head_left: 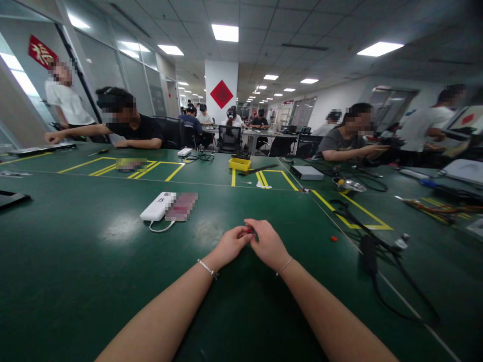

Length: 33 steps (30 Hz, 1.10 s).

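My left hand [231, 245] and my right hand [267, 244] meet fingertip to fingertip over the green table [94, 281], both pinched closed on a tiny red piece [249, 231] between them. Each wrist wears a thin bracelet. A second small red piece [333, 238] lies loose on the table, to the right of my right hand. A white power bank [157, 206] with a short cable rests to the upper left of my hands.
A black cable and adapter [369, 254] trail along the table's right side. Yellow tape marks boxes on the surface. A yellow bin [240, 163] and a grey box [306, 172] sit farther back. Several people sit at the far edge and right side.
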{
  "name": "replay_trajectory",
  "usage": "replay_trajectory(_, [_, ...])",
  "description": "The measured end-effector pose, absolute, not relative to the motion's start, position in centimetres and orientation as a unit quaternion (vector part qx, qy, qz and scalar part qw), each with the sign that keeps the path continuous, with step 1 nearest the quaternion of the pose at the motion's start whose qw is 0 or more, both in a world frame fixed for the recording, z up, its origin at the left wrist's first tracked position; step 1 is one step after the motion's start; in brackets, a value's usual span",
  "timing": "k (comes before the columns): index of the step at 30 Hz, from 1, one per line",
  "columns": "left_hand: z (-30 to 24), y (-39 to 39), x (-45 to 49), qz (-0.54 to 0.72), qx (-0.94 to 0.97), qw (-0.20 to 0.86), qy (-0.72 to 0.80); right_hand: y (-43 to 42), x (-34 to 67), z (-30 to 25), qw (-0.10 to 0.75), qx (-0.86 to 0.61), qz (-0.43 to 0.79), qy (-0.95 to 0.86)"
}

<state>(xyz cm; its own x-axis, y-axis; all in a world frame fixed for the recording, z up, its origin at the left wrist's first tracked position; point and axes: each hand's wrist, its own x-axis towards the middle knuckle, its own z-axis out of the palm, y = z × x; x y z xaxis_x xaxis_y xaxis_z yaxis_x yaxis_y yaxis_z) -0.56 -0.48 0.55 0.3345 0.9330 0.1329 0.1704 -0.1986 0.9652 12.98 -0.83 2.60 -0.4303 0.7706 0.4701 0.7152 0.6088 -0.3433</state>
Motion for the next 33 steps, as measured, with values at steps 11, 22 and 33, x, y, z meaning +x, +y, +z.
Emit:
replay_trajectory(11, [-0.2,0.2,-1.3,0.434,0.54,0.593,0.411,2.2,20.7,2.4,0.244,-0.663,-0.069,-0.704])
replay_trajectory(22, [0.0,0.1,-1.4,0.453,0.499,0.624,0.395,4.1,31.5,-0.4,0.113,-0.847,0.021,-0.519])
replay_trajectory(33, [-0.1,0.2,-1.6,0.454,0.5,0.633,0.378,4.5,25.4,1.0,0.484,-0.654,0.37,-0.449])
